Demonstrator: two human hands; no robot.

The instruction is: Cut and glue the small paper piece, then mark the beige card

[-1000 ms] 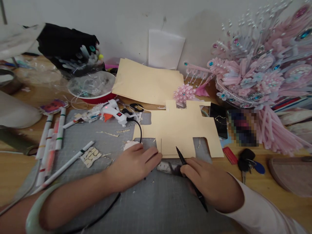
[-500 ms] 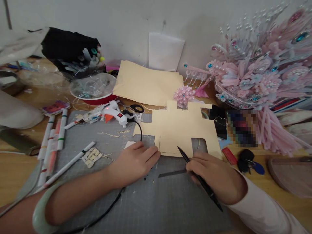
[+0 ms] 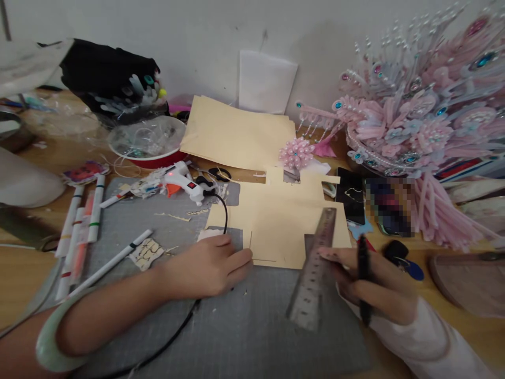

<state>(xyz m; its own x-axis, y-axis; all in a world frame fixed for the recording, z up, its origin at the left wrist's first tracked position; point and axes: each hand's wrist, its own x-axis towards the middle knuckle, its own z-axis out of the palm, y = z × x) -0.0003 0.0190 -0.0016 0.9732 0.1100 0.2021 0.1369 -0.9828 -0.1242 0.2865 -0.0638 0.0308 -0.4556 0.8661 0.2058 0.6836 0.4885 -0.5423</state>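
A cream card sheet (image 3: 284, 221) with notches cut into its edges lies on the grey cutting mat (image 3: 276, 337). Two dark lines meet near its lower left corner. My left hand (image 3: 209, 266), a pale green bangle on its wrist, is closed at that corner, fingertips on the card's edge and thumb hidden. Between thumb and fingers, my right hand (image 3: 379, 279) grips a metal ruler (image 3: 307, 297), tilted over the card's lower right part and blurred by motion. A black pen (image 3: 363, 295) is tucked in the same hand.
A white glue gun (image 3: 185, 181) trails its black cord past my left wrist. Several markers (image 3: 71, 223) lie to the left. Behind are a red-and-white bowl (image 3: 150, 142), more card sheets (image 3: 236, 131) and a pink beaded headdress (image 3: 418, 121). A black phone (image 3: 350, 192) lies at right.
My right hand has lifted the ruler off the mat and swung the pen upright, away from the card. The card sits slightly nearer to me and farther left.
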